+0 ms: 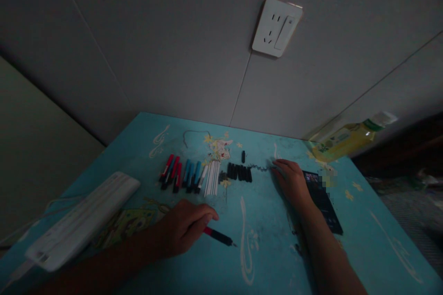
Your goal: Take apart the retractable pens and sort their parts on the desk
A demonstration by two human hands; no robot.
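Observation:
My left hand (pixel 188 228) is closed around a pen (pixel 219 236) with a red barrel and a black grip; its bare metal tip points right. My right hand (pixel 292 182) rests on the table, fingertips together at the right end of a row of small springs (pixel 259 168). Whether a spring is pinched there is too small to see. Left of the springs lie several black pen grips (pixel 239 172), with one more black piece (pixel 243 156) behind them. Several white refills (pixel 212 178), blue pen barrels (pixel 192 174) and red pen barrels (pixel 171 171) lie side by side farther left.
A white power strip (pixel 83 221) lies on the left of the blue table (pixel 263 262). A phone (pixel 321 203) lies beside my right forearm. At the back right corner stands a bottle of yellow liquid (pixel 346 140). A wall socket (pixel 277 27) is above.

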